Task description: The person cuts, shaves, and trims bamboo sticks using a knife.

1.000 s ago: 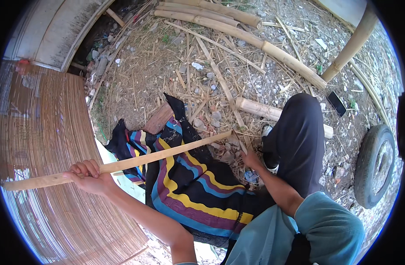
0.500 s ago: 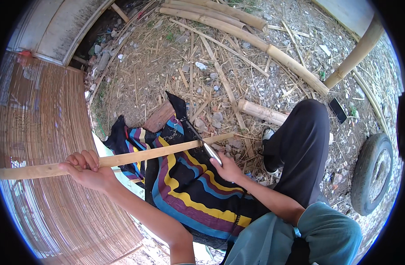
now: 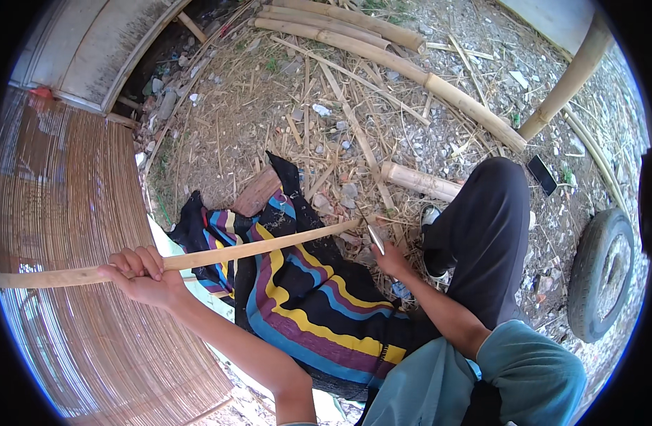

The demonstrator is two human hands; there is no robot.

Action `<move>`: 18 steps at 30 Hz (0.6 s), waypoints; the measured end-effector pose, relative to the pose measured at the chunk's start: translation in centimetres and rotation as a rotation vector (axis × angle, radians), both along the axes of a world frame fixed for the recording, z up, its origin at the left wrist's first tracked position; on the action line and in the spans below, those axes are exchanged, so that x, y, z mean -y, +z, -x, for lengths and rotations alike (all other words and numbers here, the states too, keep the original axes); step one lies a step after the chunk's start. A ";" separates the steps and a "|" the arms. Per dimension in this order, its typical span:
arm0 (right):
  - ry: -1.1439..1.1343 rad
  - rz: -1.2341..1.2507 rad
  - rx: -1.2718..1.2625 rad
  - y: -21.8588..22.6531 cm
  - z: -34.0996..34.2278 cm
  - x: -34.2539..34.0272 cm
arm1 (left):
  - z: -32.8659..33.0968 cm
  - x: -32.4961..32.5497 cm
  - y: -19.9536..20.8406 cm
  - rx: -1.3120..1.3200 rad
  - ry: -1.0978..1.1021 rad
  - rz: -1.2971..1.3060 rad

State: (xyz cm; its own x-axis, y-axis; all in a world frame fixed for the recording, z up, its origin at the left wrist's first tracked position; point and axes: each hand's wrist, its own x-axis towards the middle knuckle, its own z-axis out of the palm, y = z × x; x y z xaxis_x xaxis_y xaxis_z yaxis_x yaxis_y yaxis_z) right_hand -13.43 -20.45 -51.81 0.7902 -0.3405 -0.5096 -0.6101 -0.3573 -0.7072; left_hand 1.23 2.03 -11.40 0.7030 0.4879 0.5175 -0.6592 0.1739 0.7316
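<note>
A long, pale bamboo strip (image 3: 262, 246) slants across the view, its left part over the slatted bamboo screen and its right end over the littered ground. My left hand (image 3: 147, 278) is closed around the strip toward its left end. My right hand (image 3: 393, 261) grips a knife (image 3: 374, 234); the handle is mostly hidden in my fingers. Its narrow blade points up and away, by the strip's right end; I cannot tell whether they touch. Beneath the strip lies a black cloth (image 3: 326, 323) with yellow, blue and purple stripes, spread from my lap to a wooden block (image 3: 258, 190).
The slatted bamboo screen (image 3: 77, 184) fills the left side. Several bamboo poles (image 3: 383, 53) lie at the back, and a short bamboo piece (image 3: 422, 181) sits near my shoe. A phone (image 3: 542, 175) and a tyre (image 3: 601, 275) are on the right. Splinters and stones cover the ground.
My right hand and the knife have moved right, from over the cloth to the strip's right end. My left hand and the strip are nearly where they were.
</note>
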 end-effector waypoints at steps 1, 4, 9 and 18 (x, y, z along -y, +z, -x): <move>0.071 -0.088 0.000 2.5 -0.4 -0.7 | 0.2 -0.7 -0.1 -0.009 0.009 -0.007; 0.190 -0.208 0.050 9.7 -1.5 -1.0 | 0.2 -1.5 -0.3 -0.026 -0.010 0.006; 0.237 -0.154 0.150 9.9 -1.5 -2.1 | 0.1 -2.3 -0.5 -0.037 -0.038 0.002; -0.031 -0.229 -0.269 4.2 1.0 0.9 | 0.2 -1.1 -0.3 -0.066 0.078 0.021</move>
State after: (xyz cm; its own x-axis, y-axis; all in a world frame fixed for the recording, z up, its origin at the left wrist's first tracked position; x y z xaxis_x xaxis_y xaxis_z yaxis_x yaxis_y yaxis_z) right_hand -14.44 -21.35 -47.58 0.6084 -0.2154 -0.7638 -0.7934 -0.1868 -0.5793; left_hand 1.02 3.13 -11.74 0.6945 0.5528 0.4606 -0.6221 0.1398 0.7703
